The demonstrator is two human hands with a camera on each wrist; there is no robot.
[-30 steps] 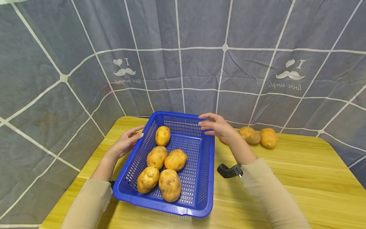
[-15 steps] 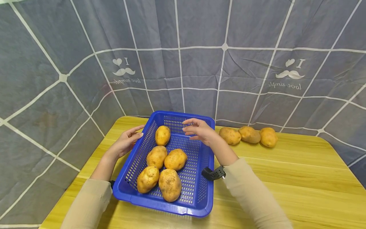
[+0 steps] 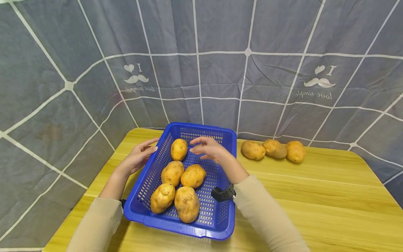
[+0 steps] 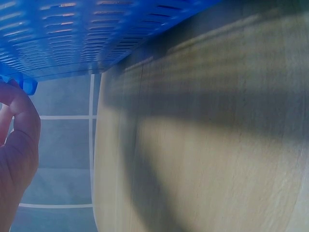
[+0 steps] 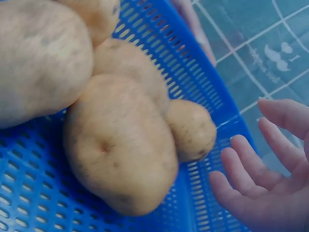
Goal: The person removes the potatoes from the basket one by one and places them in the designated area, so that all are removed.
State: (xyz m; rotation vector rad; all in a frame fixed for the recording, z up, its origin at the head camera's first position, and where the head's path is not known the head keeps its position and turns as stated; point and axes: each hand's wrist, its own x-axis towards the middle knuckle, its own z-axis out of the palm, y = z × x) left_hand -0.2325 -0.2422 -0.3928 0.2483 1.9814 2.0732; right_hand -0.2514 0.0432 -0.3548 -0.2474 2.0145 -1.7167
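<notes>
A blue slotted plastic basket (image 3: 217, 231) sits on the wooden table, with several potatoes inside, mostly toward its left half. My left hand (image 3: 138, 158) touches the outside of the basket's left rim, fingers fairly straight; in the left wrist view part of that hand (image 4: 19, 140) shows just under the rim. Above the basket's inside hovers my right hand (image 3: 209, 150), fingers loosely bent and holding nothing. Closest to its fingertips is the rearmost potato (image 3: 179, 149). Another potato (image 3: 193, 176) lies below that hand. The right wrist view has the right hand (image 5: 270, 188) beside a large potato (image 5: 120, 145).
Three more potatoes stand in a row on the table (image 3: 315, 196) behind and right of the basket: a left one (image 3: 253, 149), a middle one (image 3: 275, 148) and a right one (image 3: 295, 151). A grey checked curtain (image 3: 220, 77) hangs right behind the table.
My right hand has moved left from the basket's back right corner to above its inside, near the rearmost potato, uncovering the left potato of the row. My left hand has stayed put.
</notes>
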